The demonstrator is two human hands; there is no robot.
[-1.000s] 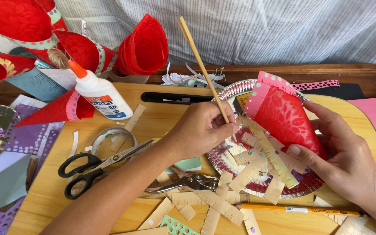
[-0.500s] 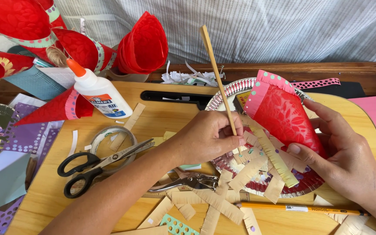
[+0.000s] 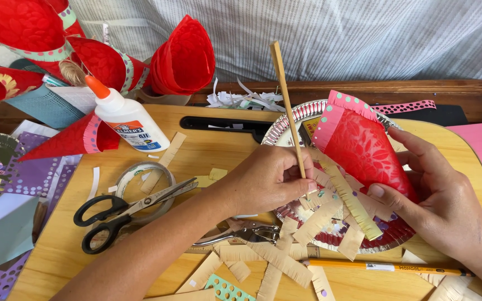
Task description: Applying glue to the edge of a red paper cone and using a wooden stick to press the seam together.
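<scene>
My left hand [image 3: 266, 181] grips a thin wooden stick [image 3: 285, 100] that stands nearly upright, its lower end down among fringed tan paper strips [image 3: 330, 206] on a foil plate [image 3: 285, 125]. My right hand [image 3: 439, 198] holds a red paper cone [image 3: 364, 147] with a pink dotted rim, tilted over the plate. A tan fringed strip [image 3: 352, 203] hangs along the cone's lower edge.
A white glue bottle [image 3: 126, 120] with an orange tip lies at the back left. Black-handled scissors [image 3: 124, 209] rest across a tape roll [image 3: 140, 178]. A metal punch [image 3: 241, 234] and a pencil [image 3: 386, 267] lie near the front. Several red cones [image 3: 179, 56] stand behind.
The stick in my left hand has swung from a leftward lean to nearly upright and shifted right toward the cone. My right hand and the cone have stayed put.
</scene>
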